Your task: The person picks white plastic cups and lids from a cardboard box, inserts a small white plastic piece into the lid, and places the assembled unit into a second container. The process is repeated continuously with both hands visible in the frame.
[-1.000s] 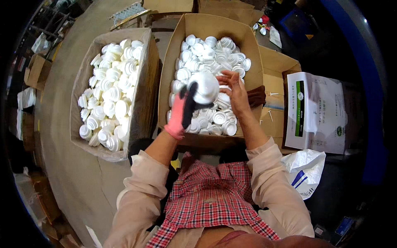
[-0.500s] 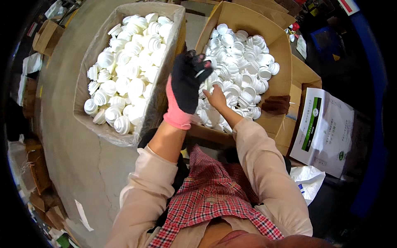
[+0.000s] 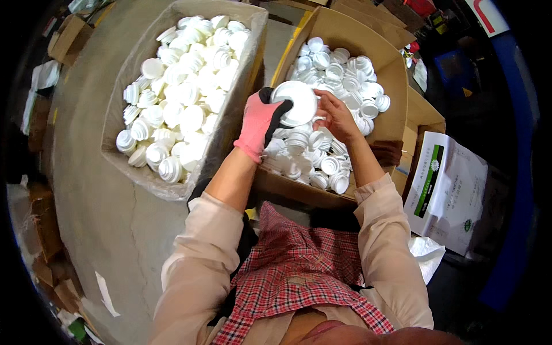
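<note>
My left hand [image 3: 260,118], in a pink and black glove, grips a round white plastic cap [image 3: 294,103] by its left edge, its broad face turned up. My bare right hand [image 3: 338,115] curls its fingers against the cap's right edge; part of these fingers is hidden. Both hands are above an open cardboard box [image 3: 382,54] holding many loose white plastic caps [image 3: 330,164]. To the left, a second box lined with clear plastic [image 3: 118,95] is heaped with similar stepped white caps [image 3: 187,86].
A brown cloth [image 3: 386,154] hangs at the box's right side. Beyond it lies a white printed carton [image 3: 454,190] with a green and black band. A white plastic bag [image 3: 426,253] sits below that. Grey floor [image 3: 109,230] stretches along the left, with a paper strip [image 3: 106,293] on it.
My right hand has come up from among the caps in the right box. My left hand, earlier raised with no cap visible in it, now grips a white cap, and both hands meet there.
</note>
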The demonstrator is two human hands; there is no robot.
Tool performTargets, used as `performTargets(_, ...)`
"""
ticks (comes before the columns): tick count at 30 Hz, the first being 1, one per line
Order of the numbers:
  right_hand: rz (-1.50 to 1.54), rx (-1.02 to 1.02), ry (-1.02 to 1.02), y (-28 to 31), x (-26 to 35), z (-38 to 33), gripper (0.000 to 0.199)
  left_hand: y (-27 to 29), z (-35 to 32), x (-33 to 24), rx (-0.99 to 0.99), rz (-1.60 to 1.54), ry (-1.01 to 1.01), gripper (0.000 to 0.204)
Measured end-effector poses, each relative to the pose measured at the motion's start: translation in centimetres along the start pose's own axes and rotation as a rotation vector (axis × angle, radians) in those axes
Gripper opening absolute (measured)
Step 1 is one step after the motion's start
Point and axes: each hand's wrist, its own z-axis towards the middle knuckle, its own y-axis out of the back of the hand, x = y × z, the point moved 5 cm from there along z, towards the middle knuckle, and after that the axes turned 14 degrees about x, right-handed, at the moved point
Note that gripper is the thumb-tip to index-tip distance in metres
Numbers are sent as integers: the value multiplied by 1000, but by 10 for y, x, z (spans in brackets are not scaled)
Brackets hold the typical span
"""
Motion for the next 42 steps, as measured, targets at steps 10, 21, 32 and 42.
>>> performTargets(10,-886,-621,-809,108,-244,-10,112,-51,-14,-28,380,-1047,-37,34)
performTargets(21,-462,-493,239,36,21,-96,72,-66,-23,-55,253,559,-557,91)
performTargets(32,-552,-61,660,-78,98,-156,72,-123,-37,-23,389,304,-463,56)
performTargets(42,-1160,-395,600,-88,107,-177,70,-162,-42,-15,592,-395,-158,53)
